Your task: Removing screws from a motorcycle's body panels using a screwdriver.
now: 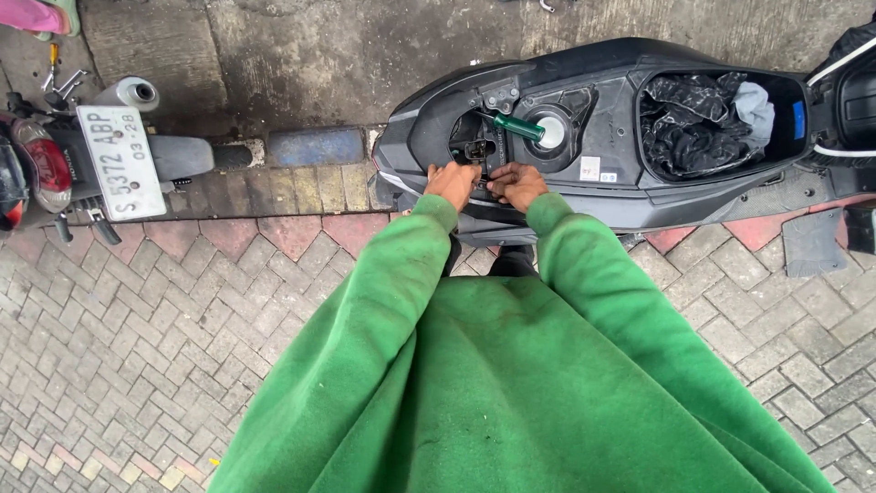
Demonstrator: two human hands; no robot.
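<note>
**A:** What does the view from the head camera show?

**B:** A person in green sleeves leans over the rear of a black scooter [584, 196] parked across a brick-paved ground [137, 347]. Its seat is lifted away, so the inner body lies exposed.

**A:** Where are the hands?

**B:** Side by side at the near edge of the scooter's tail. The left hand [453, 183] and the right hand [517, 184] almost touch, fingers curled down into a small dark latch part [478, 151] set in an opening of the frame. Both look closed around something small there, but what each grips is hidden by the fingers, so I cannot tell.

**A:** Any tool close by?

**B:** Yes. A screwdriver with a green handle [516, 126] rests on the scooter just beyond the hands, away from the person. Its long axis runs slantwise, the handle toward the right and the shaft pointing left to the latch area. The right hand is the nearer one to the handle. No hand touches it.

**A:** What else is around?

**B:** Beside the handle sits a round pale fuel cap [551, 132]. Further right, the open storage bay holds crumpled black plastic and a grey cloth [756, 105]. At the left edge stands the tail of another motorbike [55, 164] with a white plate.
</note>
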